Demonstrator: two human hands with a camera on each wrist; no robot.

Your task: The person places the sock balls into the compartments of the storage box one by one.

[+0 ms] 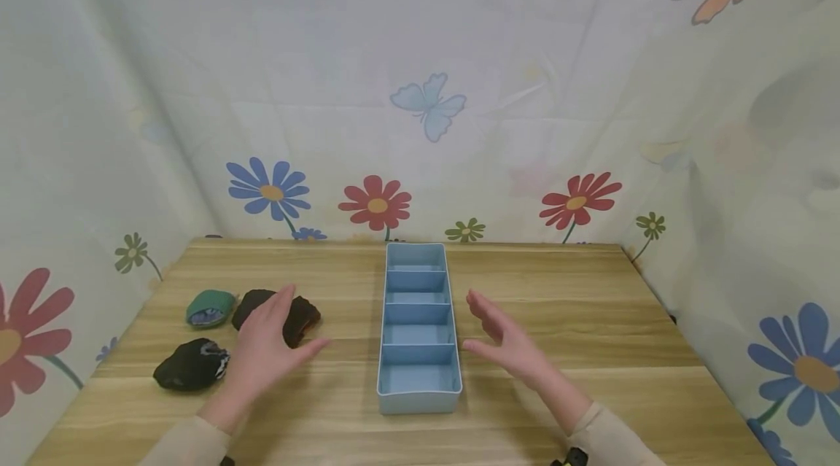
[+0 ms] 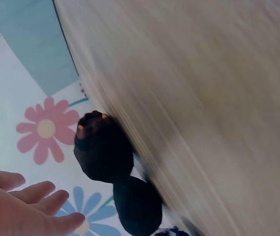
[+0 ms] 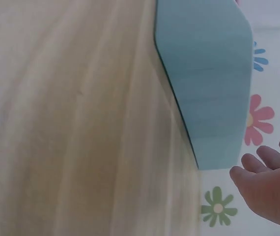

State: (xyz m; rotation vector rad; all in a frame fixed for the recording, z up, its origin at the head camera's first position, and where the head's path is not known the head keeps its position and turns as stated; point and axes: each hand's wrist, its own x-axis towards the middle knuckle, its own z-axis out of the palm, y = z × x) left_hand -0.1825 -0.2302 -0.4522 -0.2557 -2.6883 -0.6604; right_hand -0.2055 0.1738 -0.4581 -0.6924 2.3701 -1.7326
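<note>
A long light-blue box [image 1: 420,402] with a row of compartments stands on the table between the hands. My left hand [image 1: 265,349] is held above the table with fingers extended and thumb apart, holding nothing. It partly covers a dark bundle [image 1: 303,316] with an orange edge, which looks like balled socks. Left of it lie a green bundle [image 1: 211,308] with a bluish patterned opening and a black bundle [image 1: 190,365] with a grey-white patterned end. My right hand [image 1: 508,346], empty with fingers extended, is just right of the box, apart from it.
The wooden table [image 1: 564,284] reaches back to a white flowered curtain [image 1: 525,28], which also hangs along both sides. In the right wrist view, the box's side wall [image 3: 209,88] rises close by the right hand.
</note>
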